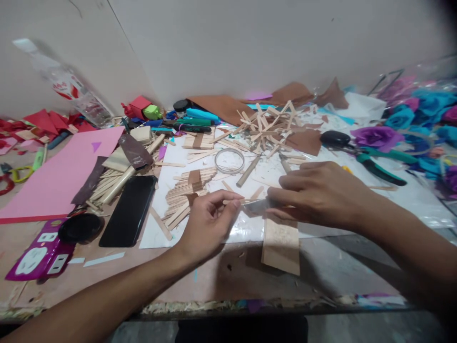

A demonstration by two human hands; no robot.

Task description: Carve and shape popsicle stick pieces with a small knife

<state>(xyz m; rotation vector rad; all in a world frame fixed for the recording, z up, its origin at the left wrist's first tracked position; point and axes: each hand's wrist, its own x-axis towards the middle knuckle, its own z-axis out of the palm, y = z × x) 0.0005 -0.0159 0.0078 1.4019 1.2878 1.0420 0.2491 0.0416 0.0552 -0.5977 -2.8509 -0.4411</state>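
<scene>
My left hand (212,221) is closed, pinching a thin wooden craft stick (246,200) between thumb and fingers. From the right, my right hand (310,195) grips a flat metal blade (255,206), whose tip reaches to the stick; its handle is hidden by my fingers. Below my right hand lies a flat wooden piece (281,243) near the table's front. Left of my left hand is a fanned stack of craft sticks (180,193). A roll of clear tape (229,161) lies flat beyond both hands, beside a grey-handled tool (249,171).
A black phone (128,212) lies at left near pink paper (67,166). At right are green-handled pliers (382,166) and paper flowers (378,137). A loose pile of sticks (262,125) sits at the back before the wall. A plastic bottle (74,88) leans back left.
</scene>
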